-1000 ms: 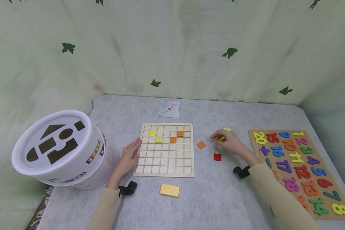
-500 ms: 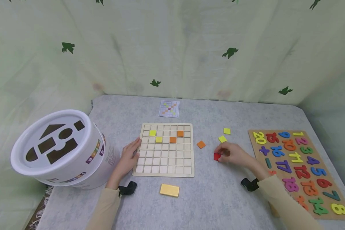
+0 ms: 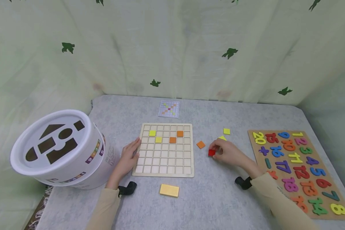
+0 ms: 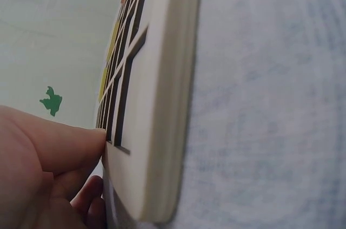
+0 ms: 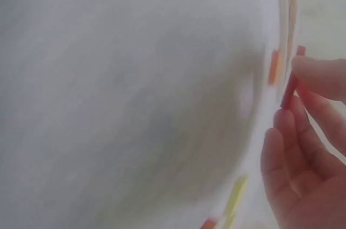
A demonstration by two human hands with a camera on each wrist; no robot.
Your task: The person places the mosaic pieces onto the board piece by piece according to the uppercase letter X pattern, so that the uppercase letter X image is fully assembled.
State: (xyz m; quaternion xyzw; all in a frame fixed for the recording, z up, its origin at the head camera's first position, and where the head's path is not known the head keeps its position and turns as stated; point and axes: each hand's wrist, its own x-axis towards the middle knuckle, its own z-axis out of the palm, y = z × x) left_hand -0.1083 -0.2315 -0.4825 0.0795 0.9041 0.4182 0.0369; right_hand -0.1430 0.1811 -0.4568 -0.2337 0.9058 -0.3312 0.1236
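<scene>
My right hand (image 3: 228, 153) pinches a red square tile (image 3: 211, 153) between thumb and fingers, right of the grid board. In the right wrist view the red tile (image 5: 292, 83) stands tilted in the fingertips. My left hand (image 3: 129, 156) rests along the left edge of the wooden grid board (image 3: 163, 173), its fingers fairly straight. The left wrist view shows the thumb (image 4: 70, 145) touching the board's edge. Two yellow tiles, such as this yellow tile (image 3: 158, 139), and two orange tiles, such as this orange tile (image 3: 172, 140), sit in the board's upper cells.
A loose orange tile (image 3: 200, 144) and two loose yellow tiles, one a yellow tile (image 3: 226, 131), lie near the right hand. A pattern card (image 3: 168, 109) is behind the board, a yellow block (image 3: 169, 190) in front. A white bucket (image 3: 54, 143) stands left, a number board (image 3: 257, 150) right.
My right hand has moved from the nearer loose yellow tile to the red tile, taken hold of it and carried it slightly left. The left hand stays at the board.
</scene>
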